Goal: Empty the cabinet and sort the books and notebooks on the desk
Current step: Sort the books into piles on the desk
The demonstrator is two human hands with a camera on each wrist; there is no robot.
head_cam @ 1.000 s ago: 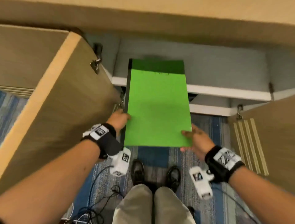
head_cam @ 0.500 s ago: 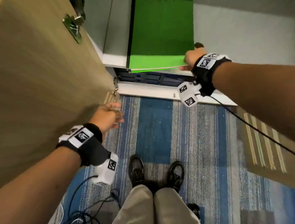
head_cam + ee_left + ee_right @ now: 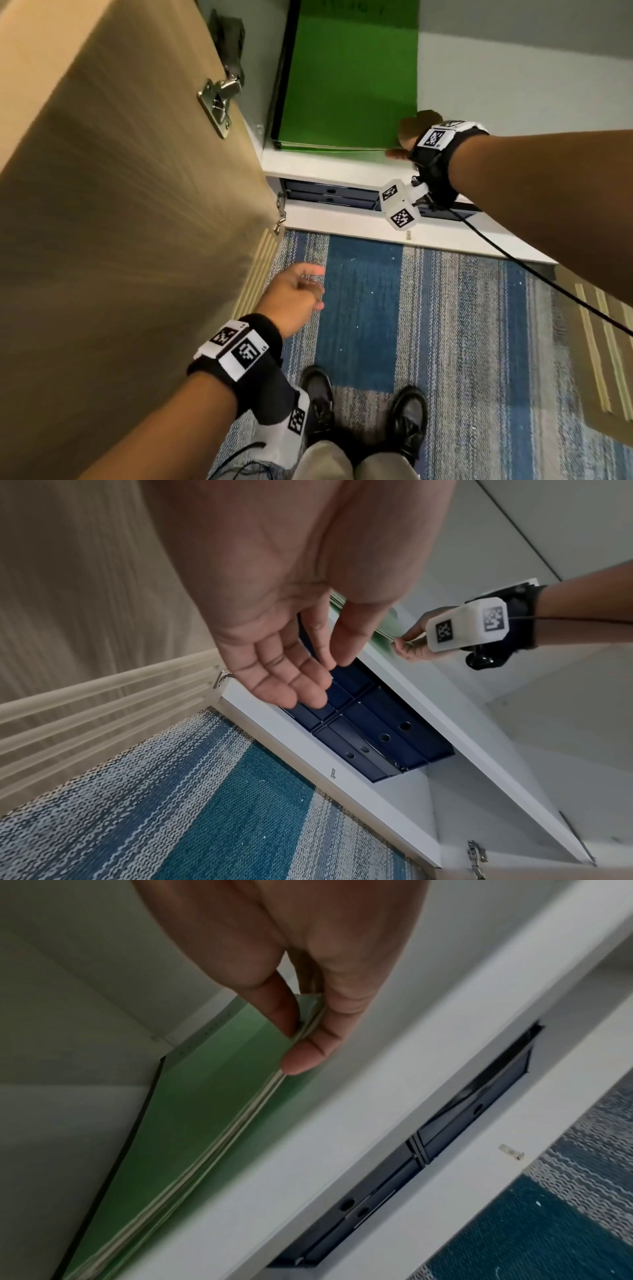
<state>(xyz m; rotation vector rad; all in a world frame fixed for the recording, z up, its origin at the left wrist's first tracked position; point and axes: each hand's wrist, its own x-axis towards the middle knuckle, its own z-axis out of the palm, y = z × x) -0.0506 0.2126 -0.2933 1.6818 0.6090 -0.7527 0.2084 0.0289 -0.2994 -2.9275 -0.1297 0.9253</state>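
Pinched between thumb and fingers of the right hand (image 3: pixel 409 132) is the near right corner of the green notebook (image 3: pixel 349 78); in the right wrist view the thumb (image 3: pixel 308 1053) is seen on the page edges and a finger on the cover, so the grip is a pinch on that one corner only. The notebook lies flat on the upper shelf (image 3: pixel 329 168) of the cabinet, against the shelf's left wall, with its black spine on the left and its long axis running from the shelf's front edge toward the back. From the grip, almost all of the notebook therefore lies to the left and deeper into the shelf, and a pull straight out toward the person along that axis is judged to be what the next move calls for; a sideways pull would likely swing the far end against the wall. The left hand (image 3: pixel 294 298) is held low and well apart from the notebook, beside the open door (image 3: pixel 120 205), its fingers relaxed and holding nothing, as the left wrist view confirms. It is the farther hand, and support under the left edge could be needed once the notebook clears the shelf. On the lower shelf dark blue binders (image 3: pixel 373 739) are stacked, untouched.
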